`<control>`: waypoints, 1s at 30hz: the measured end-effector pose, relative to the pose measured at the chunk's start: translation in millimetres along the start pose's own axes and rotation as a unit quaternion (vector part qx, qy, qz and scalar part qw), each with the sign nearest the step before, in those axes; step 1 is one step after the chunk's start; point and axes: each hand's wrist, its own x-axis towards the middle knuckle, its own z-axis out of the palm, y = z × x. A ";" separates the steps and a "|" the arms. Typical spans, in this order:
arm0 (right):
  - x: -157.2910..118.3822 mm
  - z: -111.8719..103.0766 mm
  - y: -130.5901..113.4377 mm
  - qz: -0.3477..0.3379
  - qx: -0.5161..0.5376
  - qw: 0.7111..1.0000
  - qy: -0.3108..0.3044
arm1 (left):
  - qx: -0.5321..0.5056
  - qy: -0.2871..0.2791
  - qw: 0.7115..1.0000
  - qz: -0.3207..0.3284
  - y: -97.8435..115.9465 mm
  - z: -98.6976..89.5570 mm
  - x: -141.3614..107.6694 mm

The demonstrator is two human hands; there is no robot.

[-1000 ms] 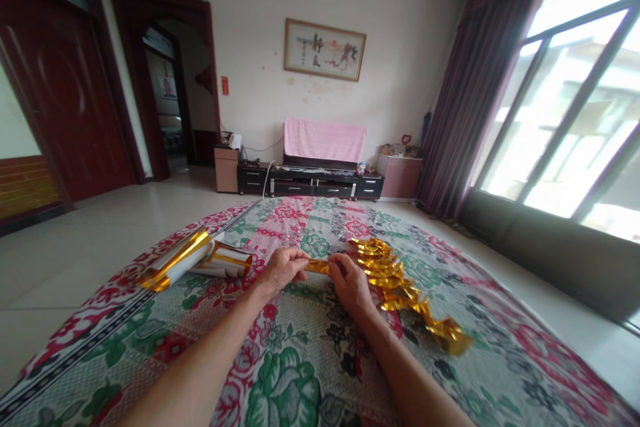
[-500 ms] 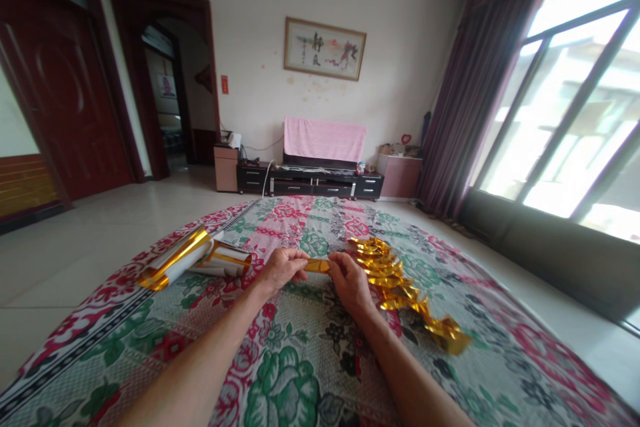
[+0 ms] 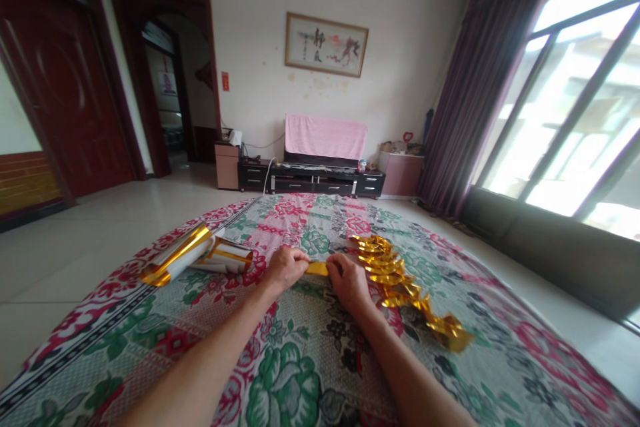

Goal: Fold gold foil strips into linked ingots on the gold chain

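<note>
Between my two hands a small strip of gold foil (image 3: 317,269) is stretched, just above the flowered cloth (image 3: 283,380). My left hand (image 3: 286,269) pinches its left end, and my right hand (image 3: 349,280) pinches the right end. To the right of my right hand lies a row of folded gold foil pieces (image 3: 393,277), overlapping and running down toward the lower right. On the left, rolled sheets with gold and white faces (image 3: 183,257) rest on the cloth. My fingertips hide the strip's ends.
Past the cloth's far edge stands a low black cabinet (image 3: 313,180) with a pink cloth (image 3: 326,137) above it. A window (image 3: 565,113) and purple curtain (image 3: 457,93) are at the right, a dark red door (image 3: 70,87) at the left.
The strip between my hands now shows a smoother, brighter face. My left fingers are closed more tightly on its end. The foil row and the rolls lie as before; the view has shifted slightly.
</note>
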 end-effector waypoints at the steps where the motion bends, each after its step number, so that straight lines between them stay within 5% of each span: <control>1: 0.1 0.5 0.1 -0.008 -0.013 1.000 -0.004 | 0.029 0.002 1.000 0.005 2.7 -0.8 -1.2; 12: -0.3 -0.7 -6.5 -0.007 -0.126 0.991 -0.044 | 0.209 -0.010 0.978 0.003 14.5 3.7 -7.6; 30: 0.6 -0.2 -10.8 0.029 -0.147 0.986 -0.074 | 0.223 -0.009 0.973 0.050 9.6 6.7 -10.5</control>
